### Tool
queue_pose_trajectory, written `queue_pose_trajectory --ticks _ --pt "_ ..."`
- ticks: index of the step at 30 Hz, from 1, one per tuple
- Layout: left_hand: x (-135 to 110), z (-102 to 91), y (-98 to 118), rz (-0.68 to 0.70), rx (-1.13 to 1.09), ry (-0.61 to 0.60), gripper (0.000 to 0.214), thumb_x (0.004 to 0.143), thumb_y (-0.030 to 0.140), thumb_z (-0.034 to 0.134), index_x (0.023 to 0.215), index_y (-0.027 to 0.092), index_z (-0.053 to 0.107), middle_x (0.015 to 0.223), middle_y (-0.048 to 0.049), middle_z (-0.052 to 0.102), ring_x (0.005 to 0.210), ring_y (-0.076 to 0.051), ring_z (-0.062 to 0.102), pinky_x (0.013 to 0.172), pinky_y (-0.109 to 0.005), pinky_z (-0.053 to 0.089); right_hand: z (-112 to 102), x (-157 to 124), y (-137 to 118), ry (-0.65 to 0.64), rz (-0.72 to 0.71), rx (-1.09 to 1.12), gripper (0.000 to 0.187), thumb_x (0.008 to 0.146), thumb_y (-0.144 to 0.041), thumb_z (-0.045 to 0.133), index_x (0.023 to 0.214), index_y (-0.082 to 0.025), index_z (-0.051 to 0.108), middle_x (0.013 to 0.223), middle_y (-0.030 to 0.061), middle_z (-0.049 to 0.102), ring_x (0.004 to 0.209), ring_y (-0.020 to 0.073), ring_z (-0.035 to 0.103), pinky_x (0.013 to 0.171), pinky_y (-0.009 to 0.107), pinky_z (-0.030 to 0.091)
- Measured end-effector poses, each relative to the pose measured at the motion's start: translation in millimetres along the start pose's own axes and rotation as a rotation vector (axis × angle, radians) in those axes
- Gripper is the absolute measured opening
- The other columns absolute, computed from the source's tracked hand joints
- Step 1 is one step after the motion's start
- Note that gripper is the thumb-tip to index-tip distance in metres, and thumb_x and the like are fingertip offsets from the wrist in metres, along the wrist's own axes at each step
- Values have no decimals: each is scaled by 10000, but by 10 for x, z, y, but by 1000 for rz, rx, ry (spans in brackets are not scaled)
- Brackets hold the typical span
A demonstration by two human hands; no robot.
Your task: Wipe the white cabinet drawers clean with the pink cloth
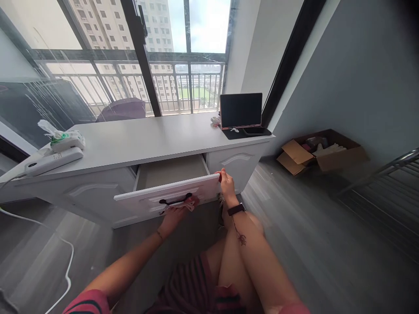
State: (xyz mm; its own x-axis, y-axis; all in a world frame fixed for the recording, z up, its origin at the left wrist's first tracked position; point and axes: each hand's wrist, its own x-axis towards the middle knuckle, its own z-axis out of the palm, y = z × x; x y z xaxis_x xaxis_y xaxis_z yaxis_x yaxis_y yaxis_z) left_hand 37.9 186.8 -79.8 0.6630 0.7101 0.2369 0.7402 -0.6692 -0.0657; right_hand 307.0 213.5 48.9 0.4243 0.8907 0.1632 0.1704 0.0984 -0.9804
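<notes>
Centre frame, hands apart: left hand [173, 218] clutches pink cloth [190, 203], fingertips hidden; right hand [227, 185] grips drawer [132, 206] corner. Red patch [219, 175] there unidentifiable.

Daylight enters through the window [189, 56]; the sky [212, 22] is washed nearly white. The floor [294, 244] and right-hand wall [369, 83] read dim. Shadow lies beneath the drawer [131, 209]. Wide-angle distortion stretches the edges; the upper right corner darkens.
</notes>
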Motion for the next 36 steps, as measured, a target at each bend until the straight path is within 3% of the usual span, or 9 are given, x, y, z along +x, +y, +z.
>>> queue_pose_trajectory --ticks 3,7,10,12,17,24,30,33,36 --pt "-441 -75 -384 16 19 -99 562 779 -15 385 1230 217 627 1220 -89 664 1135 -233 602 975 -408 453 -3 -20 4 -8 -44 -40 620 853 -698 296 732 -209 657 745 61 657 711 205 554 676 305 397" --pt "-1032 -218 -781 -142 64 -133 546 783 7 364 1185 214 670 1195 -122 670 1160 -257 583 1009 -447 434 7 -35 6 -5 -58 -56 601 855 -697 301 732 -212 633 736 54 640 688 199 529 654 304 361" --pt "-1290 -320 -900 -264 138 -15 576 802 26 317 1267 181 619 1235 -156 641 1157 -298 572 1028 -519 393 19 -28 13 17 -52 -43 587 848 -705 314 724 -215 613 732 50 638 680 197 517 645 301 348" --pt "-1302 -377 -892 -301 166 104 599 813 33 293 1350 141 538 1287 -182 602 1189 -316 544 1039 -547 362 25 -21 17 28 -46 -42 581 845 -704 317 712 -216 601 736 52 640 687 200 517 645 300 346" --pt "-853 -552 -678 -224 166 260 605 828 23 291 1411 81 442 1338 -203 556 1319 -314 425 1069 -522 329 25 -19 0 37 -33 -67 576 850 -685 305 715 -212 604 759 58 648 714 208 527 658 302 347" --pt "26 -881 -70 9 36 66 755 789 -60 285 1469 262 353 1433 -63 503 1356 -209 394 1128 -432 287 20 -16 13 33 -47 -52 594 858 -677 289 700 -212 623 749 61 654 709 207 537 660 312 367" --pt "683 -974 569 136 -15 46 688 849 -3 302 1502 213 274 1489 -59 436 1411 -200 300 1150 -428 269 19 9 66 26 -41 -16 579 840 -696 318 699 -223 621 721 54 638 700 208 538 652 308 390" --pt "888 -1000 780 154 -20 26 660 857 -1 290 1493 175 296 1521 -63 384 1421 -203 282 1151 -429 276 14 18 73 16 -29 0 581 834 -699 328 709 -216 627 720 57 642 682 205 539 661 314 406" --pt "902 -1002 813 118 -21 54 675 847 -18 290 1494 173 290 1524 -65 378 1429 -205 264 1150 -439 280 10 24 81 -2 -25 21 602 835 -710 329 724 -210 645 730 62 655 698 209 557 674 318 419"
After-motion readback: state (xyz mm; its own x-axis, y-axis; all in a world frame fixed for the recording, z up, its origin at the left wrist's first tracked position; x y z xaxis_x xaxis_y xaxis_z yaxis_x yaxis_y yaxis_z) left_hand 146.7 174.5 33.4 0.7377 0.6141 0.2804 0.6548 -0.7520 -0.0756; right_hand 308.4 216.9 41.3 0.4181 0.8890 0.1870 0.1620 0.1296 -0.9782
